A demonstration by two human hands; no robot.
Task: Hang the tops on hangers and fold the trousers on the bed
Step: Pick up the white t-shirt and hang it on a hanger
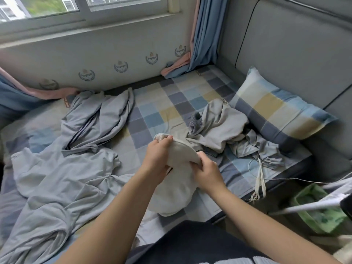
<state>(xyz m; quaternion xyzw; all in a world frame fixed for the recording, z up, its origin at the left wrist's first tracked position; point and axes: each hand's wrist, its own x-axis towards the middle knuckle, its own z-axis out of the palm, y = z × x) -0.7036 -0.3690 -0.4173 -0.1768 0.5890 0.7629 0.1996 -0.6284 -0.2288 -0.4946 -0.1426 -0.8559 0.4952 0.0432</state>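
Both hands [181, 161] grip white garment [177, 185] over checked bed [171, 103]; pillow [276, 115] against grey headboard [285, 50], window [47, 8] above.

Rumpled, ribbed-edged cream garment [177, 187] mid-bed between left grey heap [62, 168] and right grey heap [221, 124].

Soft daylight from the window [51, 4], faint shadows, slight blur, edges bowed by wide-angle.

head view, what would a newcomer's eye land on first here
Dead centre, the left hand and right hand both grip the ribbed edge of a cream garment above the checked bed. A big heap of rumpled grey clothes sprawls across the bed's left side, and a checked pillow lies by the grey headboard at the right.
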